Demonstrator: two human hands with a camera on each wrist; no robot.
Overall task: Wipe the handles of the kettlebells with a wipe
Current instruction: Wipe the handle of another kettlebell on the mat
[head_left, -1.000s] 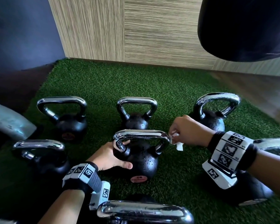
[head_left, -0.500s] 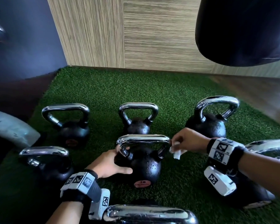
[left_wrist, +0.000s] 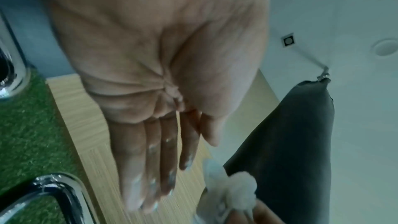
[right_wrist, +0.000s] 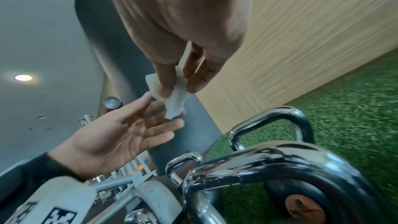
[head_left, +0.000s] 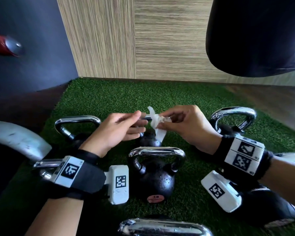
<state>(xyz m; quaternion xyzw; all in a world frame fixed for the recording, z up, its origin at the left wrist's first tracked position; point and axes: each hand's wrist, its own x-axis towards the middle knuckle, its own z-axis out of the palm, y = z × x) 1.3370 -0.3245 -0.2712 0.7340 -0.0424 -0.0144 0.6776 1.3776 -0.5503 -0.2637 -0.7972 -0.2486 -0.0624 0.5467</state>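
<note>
Several black kettlebells with chrome handles stand on green turf (head_left: 186, 99). The centre kettlebell (head_left: 157, 182) has its handle (head_left: 157, 151) free, just below my hands. My right hand (head_left: 162, 122) is raised above it and pinches a crumpled white wipe (head_left: 157, 126) between thumb and fingers. In the right wrist view the wipe (right_wrist: 175, 98) hangs down from the right hand's fingertips (right_wrist: 194, 85). My left hand (head_left: 119, 128) is beside it, fingers straight, with their tips at the wipe's lower end. The left wrist view shows its flat palm (left_wrist: 161, 74) and the wipe (left_wrist: 230, 190) beyond.
Other kettlebells stand at back left (head_left: 77, 120), back right (head_left: 233, 113), left (head_left: 46, 163), right (head_left: 266, 206) and front (head_left: 163, 227). A dark punching bag (head_left: 255, 34) hangs at upper right. A grey curved metal part (head_left: 15, 138) sits at left. A wood-panel wall (head_left: 143, 40) is behind.
My left hand let go of the centre kettlebell's body and rose. My right hand lifted the wipe off the handle's right end. Both hands now meet above the kettlebells.
</note>
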